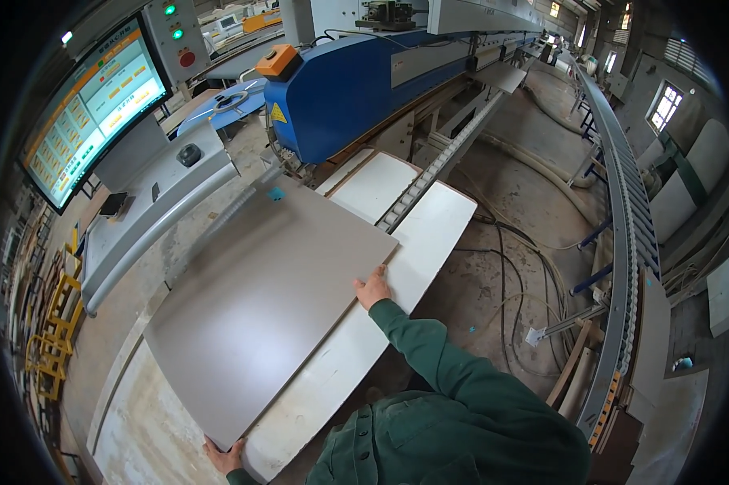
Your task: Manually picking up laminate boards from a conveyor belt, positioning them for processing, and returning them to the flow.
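A large flat grey-beige panel lies on a white worktable, its far end close to a blue machine. Its near left corner is in my left hand, the fingers and thumb bent about the edge. Partway up the panel's right edge, my right hand grips the side, thumb pointing up; the fingers beneath are partly hidden. A small blue-green sticker is on the panel's far end.
The blue edge machine stands ahead, with a roller chain track running beside it. A lit screen and a grey console are at left. Cables lie on the floor; a roller conveyor runs along the right.
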The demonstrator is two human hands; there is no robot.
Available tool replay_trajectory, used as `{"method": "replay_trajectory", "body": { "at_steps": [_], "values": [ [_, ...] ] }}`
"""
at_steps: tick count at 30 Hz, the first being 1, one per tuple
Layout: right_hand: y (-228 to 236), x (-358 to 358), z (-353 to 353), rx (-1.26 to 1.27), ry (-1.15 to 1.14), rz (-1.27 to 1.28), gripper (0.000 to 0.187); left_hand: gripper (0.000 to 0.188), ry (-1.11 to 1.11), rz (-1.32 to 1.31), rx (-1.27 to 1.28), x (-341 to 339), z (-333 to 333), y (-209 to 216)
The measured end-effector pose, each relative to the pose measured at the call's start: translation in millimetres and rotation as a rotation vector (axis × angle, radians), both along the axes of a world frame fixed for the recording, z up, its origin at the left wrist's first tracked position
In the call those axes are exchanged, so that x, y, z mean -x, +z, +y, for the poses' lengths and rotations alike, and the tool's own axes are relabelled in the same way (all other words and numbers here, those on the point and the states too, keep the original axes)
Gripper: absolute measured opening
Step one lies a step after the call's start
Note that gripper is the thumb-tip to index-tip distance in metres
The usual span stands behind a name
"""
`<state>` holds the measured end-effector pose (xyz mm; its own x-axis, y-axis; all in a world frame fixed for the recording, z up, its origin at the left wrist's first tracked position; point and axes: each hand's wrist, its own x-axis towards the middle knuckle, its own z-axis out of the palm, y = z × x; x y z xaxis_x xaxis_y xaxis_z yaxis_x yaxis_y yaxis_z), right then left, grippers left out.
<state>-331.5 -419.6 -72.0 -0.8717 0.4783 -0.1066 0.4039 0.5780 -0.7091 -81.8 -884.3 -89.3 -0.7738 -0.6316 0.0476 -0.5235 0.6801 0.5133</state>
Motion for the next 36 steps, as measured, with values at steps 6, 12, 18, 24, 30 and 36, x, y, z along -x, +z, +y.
{"method": "replay_trajectory", "body": {
  "at_steps": [6,12,18,24,30,36],
  "values": [
    [-2.8,0.2,-0.3,-0.013,-0.013,0.002,0.078,0.098,0.012,-0.021,-0.017,2.6,10.3,11.8],
    [0.8,-2.2,0.3,0.039,-0.009,-0.036,0.079,0.099,0.021,-0.026,0.006,-1.0,10.6,11.4],
    [9.0,-3.0,2.7,0.053,0.014,-0.066,0.081,0.094,0.022,-0.041,-0.009,2.1,8.7,11.2],
    [13.2,-0.5,-0.5,0.057,0.002,-0.049,0.080,0.094,0.024,-0.038,-0.068,4.0,9.8,15.5],
    [11.6,-1.5,4.2,0.048,0.019,-0.047,0.080,0.095,0.013,-0.090,-0.057,3.7,11.7,20.3],
    [-4.7,4.8,16.5,0.060,0.018,-0.052,0.081,0.093,0.039,-0.078,0.043,7.4,26.5,26.2]
  ]
}}
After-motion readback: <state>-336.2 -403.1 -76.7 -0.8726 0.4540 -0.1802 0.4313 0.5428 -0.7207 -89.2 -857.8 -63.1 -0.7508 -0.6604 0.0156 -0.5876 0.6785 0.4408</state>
